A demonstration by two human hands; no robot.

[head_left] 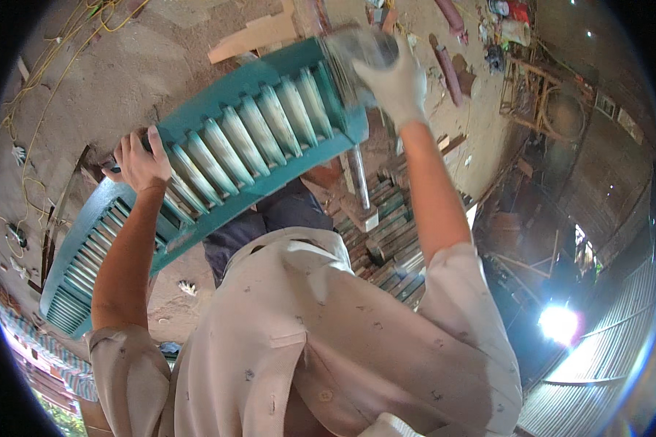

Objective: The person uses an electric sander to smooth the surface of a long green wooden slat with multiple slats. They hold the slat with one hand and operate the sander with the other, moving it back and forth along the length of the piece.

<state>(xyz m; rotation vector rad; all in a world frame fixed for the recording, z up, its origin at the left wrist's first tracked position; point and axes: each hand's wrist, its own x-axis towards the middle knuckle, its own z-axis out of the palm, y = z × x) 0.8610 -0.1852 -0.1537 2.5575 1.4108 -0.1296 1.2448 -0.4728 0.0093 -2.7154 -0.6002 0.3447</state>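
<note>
A long green louvered shutter with worn pale slats lies in front of me, running from lower left to upper right. My bare left hand grips its far edge near the middle, fingers curled around the frame. Something dark shows beside the fingertips, too small to name. At the right end of the shutter, my right hand, in a pale glove, is closed around a greyish object smeared by motion. That object is over the end of the frame, and its kind cannot be made out.
Stacked wooden strips lie on the right, beside a metal pipe under the shutter. Yellow cable trails over the dirt floor at left. Cardboard and dark red tubes lie beyond. A bright lamp glares at lower right.
</note>
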